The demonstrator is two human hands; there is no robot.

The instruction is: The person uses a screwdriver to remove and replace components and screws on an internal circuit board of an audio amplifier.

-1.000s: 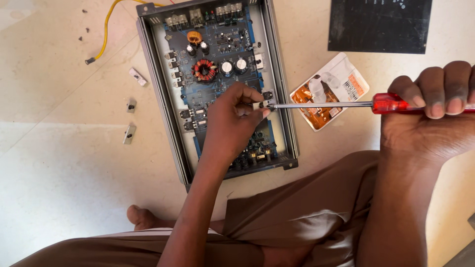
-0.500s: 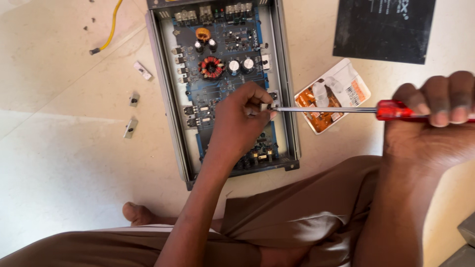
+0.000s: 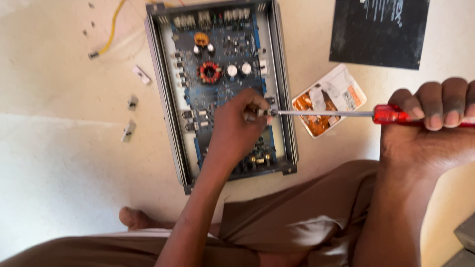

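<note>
Small white/orange pkg (image 3: 329,100) on floor, just right of open chassis, under screwdriver shaft

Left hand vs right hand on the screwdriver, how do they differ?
The left hand pinches near the tip of the screwdriver over the blue circuit board; the right hand wraps the red handle, off to the side of the open metal case. Left shows its back; right shows curled fingertips. Both are bare and hold the same tool.

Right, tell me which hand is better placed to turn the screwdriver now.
Right. The right hand is wrapped around the red handle of the screwdriver. The left hand is pinching at the tip over the circuit board, so it looks placed for steadying, not turning.
</note>
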